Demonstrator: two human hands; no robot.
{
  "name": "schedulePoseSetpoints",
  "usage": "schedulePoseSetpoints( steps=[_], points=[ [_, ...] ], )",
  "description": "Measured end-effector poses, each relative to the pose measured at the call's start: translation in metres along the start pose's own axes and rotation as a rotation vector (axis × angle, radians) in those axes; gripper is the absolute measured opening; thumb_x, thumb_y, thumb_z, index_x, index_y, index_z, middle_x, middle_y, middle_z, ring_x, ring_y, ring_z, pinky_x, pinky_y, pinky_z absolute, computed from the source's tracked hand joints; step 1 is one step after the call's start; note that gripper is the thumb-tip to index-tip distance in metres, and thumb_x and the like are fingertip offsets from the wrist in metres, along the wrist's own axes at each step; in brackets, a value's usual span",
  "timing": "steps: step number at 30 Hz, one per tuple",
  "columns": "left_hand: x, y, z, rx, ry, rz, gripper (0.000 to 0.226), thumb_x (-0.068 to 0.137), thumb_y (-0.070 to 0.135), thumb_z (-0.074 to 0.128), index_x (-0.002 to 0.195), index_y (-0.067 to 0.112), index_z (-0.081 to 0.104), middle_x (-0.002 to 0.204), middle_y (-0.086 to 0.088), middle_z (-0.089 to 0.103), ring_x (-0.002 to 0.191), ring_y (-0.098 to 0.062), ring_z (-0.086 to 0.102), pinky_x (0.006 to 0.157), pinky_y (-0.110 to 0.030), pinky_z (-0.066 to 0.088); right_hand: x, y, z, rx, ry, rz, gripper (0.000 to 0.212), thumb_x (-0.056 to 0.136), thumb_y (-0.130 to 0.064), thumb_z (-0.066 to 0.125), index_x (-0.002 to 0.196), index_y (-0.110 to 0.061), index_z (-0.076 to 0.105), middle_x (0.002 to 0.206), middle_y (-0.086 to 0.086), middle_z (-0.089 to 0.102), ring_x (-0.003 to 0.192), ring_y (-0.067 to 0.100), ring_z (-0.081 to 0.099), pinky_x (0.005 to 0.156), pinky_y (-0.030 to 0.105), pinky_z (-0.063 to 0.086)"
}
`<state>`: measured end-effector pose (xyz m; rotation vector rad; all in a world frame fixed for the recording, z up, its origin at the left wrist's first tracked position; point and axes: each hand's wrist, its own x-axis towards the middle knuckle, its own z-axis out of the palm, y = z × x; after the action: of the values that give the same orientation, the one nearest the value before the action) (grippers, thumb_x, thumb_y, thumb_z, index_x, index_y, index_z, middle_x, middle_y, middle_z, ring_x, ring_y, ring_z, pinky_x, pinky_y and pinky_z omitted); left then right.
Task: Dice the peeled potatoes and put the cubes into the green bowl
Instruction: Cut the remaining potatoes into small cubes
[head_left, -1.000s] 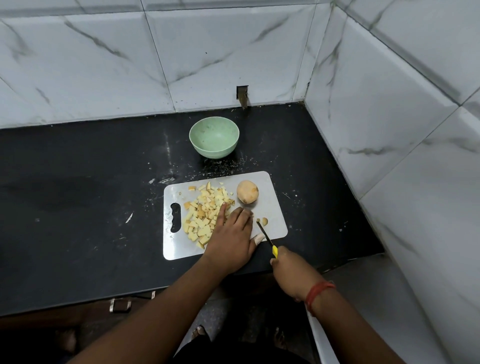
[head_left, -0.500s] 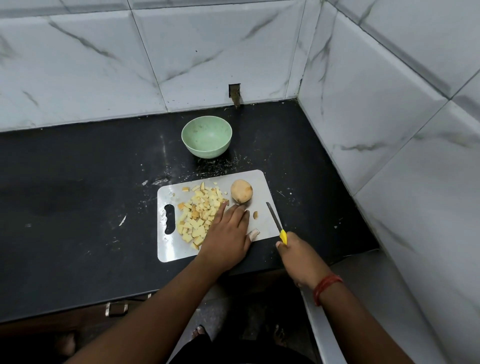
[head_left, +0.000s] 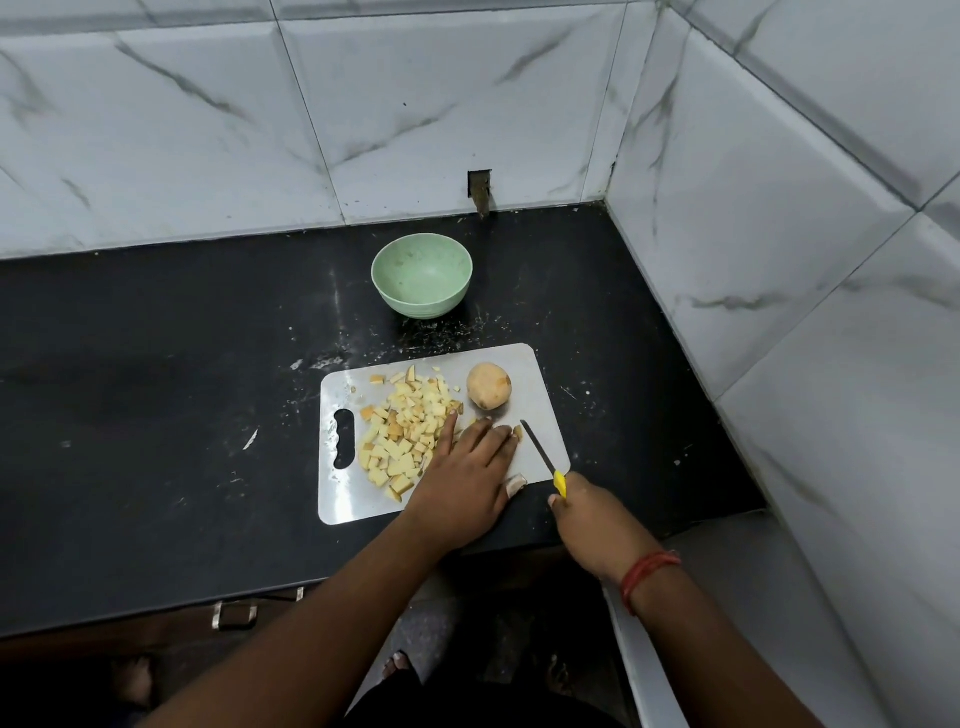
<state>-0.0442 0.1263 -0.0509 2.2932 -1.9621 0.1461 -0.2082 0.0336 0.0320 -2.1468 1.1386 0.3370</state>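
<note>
A pile of yellow potato cubes (head_left: 402, 434) lies on the left half of a white cutting board (head_left: 540, 441). One whole peeled potato (head_left: 488, 385) sits at the board's far right. My left hand (head_left: 467, 478) rests flat on the board, fingers straight, against the right side of the pile. A small piece (head_left: 518, 432) lies at its fingertips. My right hand (head_left: 587, 514) grips a yellow-handled knife (head_left: 543, 457), its dark blade pointing over the board's right side. The green bowl (head_left: 422, 280) stands empty behind the board.
The black counter (head_left: 156, 415) ends at marble-tiled walls behind and on the right. White scraps and specks lie scattered around the board. A metal drawer handle (head_left: 234, 613) shows under the counter's front edge.
The knife swung from beside my left hand out to the board's right side. My left hand slid a little further up the board, by the cubes and the small piece.
</note>
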Motion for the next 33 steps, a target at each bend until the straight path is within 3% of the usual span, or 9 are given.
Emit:
schedulePoseSetpoints(
  steps=[5, 14, 18, 23, 33],
  points=[
    [0.001, 0.003, 0.004, -0.009, -0.022, -0.019, 0.063, 0.104, 0.054, 0.029, 0.146, 0.013, 0.053, 0.147, -0.007, 0.052, 0.141, -0.03, 0.042, 0.12, -0.066, 0.02, 0.006, 0.001, 0.006, -0.026, 0.009, 0.012, 0.023, 0.103, -0.026, 0.041, 0.112, -0.006, 0.048, 0.104, 0.017, 0.063, 0.093, 0.031, 0.061, 0.07, 0.03, 0.04],
    [0.009, 0.002, 0.001, -0.045, -0.057, -0.019, 0.07, 0.101, 0.056, 0.024, 0.149, 0.012, 0.051, 0.154, -0.006, 0.047, 0.148, -0.029, 0.035, 0.124, -0.063, 0.011, 0.018, -0.001, 0.002, -0.017, 0.006, 0.033, 0.022, 0.102, -0.026, 0.041, 0.114, -0.009, 0.049, 0.106, 0.014, 0.063, 0.091, 0.027, 0.062, 0.076, 0.034, 0.048],
    [0.014, 0.001, 0.001, -0.057, -0.02, -0.005, 0.065, 0.101, 0.057, 0.033, 0.146, 0.014, 0.053, 0.145, -0.005, 0.051, 0.141, -0.029, 0.04, 0.123, -0.065, 0.013, 0.019, -0.001, -0.003, 0.047, 0.056, 0.026, 0.022, 0.102, -0.026, 0.041, 0.114, -0.009, 0.049, 0.106, 0.013, 0.064, 0.094, 0.027, 0.063, 0.08, 0.035, 0.05],
    [0.015, 0.002, 0.003, -0.059, -0.024, 0.013, 0.065, 0.103, 0.057, 0.032, 0.15, 0.015, 0.048, 0.159, -0.009, 0.04, 0.148, -0.03, 0.033, 0.124, -0.064, 0.012, 0.017, 0.0, -0.001, 0.052, 0.044, 0.024, 0.027, 0.103, -0.027, 0.04, 0.12, -0.007, 0.047, 0.105, 0.013, 0.063, 0.091, 0.024, 0.062, 0.074, 0.031, 0.047],
    [0.014, -0.001, 0.008, -0.043, 0.003, 0.024, 0.067, 0.104, 0.055, 0.03, 0.153, 0.011, 0.044, 0.154, -0.006, 0.047, 0.144, -0.029, 0.04, 0.123, -0.063, 0.017, 0.021, 0.0, 0.012, -0.011, 0.051, 0.03, 0.021, 0.102, -0.027, 0.041, 0.112, -0.009, 0.048, 0.101, 0.013, 0.063, 0.089, 0.027, 0.063, 0.075, 0.035, 0.049]
  ],
)
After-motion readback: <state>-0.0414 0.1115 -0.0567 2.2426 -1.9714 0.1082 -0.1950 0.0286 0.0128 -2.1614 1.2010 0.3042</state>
